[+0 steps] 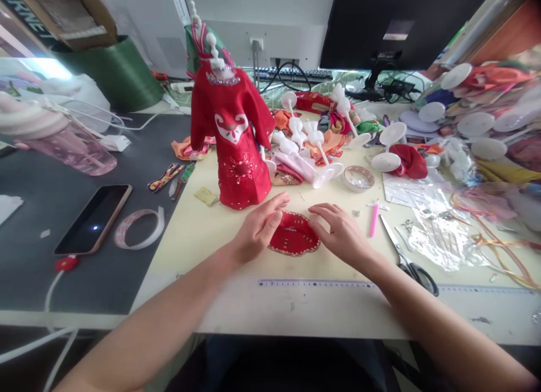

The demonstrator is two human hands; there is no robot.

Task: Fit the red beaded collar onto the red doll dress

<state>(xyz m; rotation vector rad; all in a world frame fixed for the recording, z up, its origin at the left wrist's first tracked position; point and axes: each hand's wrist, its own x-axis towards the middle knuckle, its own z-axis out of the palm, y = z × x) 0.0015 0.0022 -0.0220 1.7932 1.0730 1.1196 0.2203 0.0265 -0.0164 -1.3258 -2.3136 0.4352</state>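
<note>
Between my hands a small red cloth piece (295, 238) with a curved, beaded-looking gold edge lies on the pale table. At its left edge is my left hand (261, 224), fingers stretched out and thumb by the cloth's rim. My right hand (338, 232) is at the right edge, open, its fingers slightly bent and its thumb tip by the rim. Neither hand visibly grips the cloth. Just behind them stands a white doll-shaped stand wearing a red embroidered dress (240, 161), upright.
A ruler (316, 283) lies in front of the hands. To the right are scissors (408, 262), a pink pen (374, 218) and clear plastic bags (443, 239). White stands with cloth (296, 135) are heaped behind. Leftward are a tape roll (139, 229) and a phone (95, 219).
</note>
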